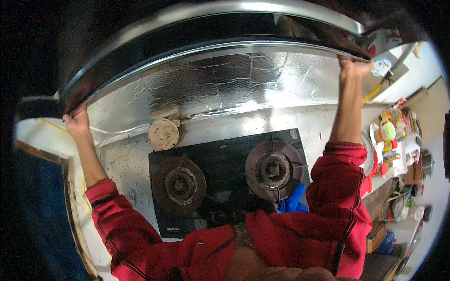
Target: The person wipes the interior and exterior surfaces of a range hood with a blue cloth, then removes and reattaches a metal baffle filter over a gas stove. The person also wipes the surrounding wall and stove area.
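A black range hood [225, 26] with shiny metal trim arcs across the top of the view. My left hand [78, 124] grips its lower edge at the left end, fingers partly hidden behind the dark panel. At the right end my right hand [353, 67] holds the same edge, with its fingertips also out of sight. Both arms reach up and apart over a black glass gas cooktop [225, 168]. The cooktop has a left burner [179, 185] and a right burner [274, 169]. A crumpled blue cloth or glove [294, 200] lies by the right burner.
Crinkled foil [218, 80] covers the wall behind the cooktop. A round, stained beige container [163, 134] stands behind the left burner. Dark specks dot the pale counter [132, 168]. Several jars [387, 130] crowd the right side, near a yellow gas hose [372, 94].
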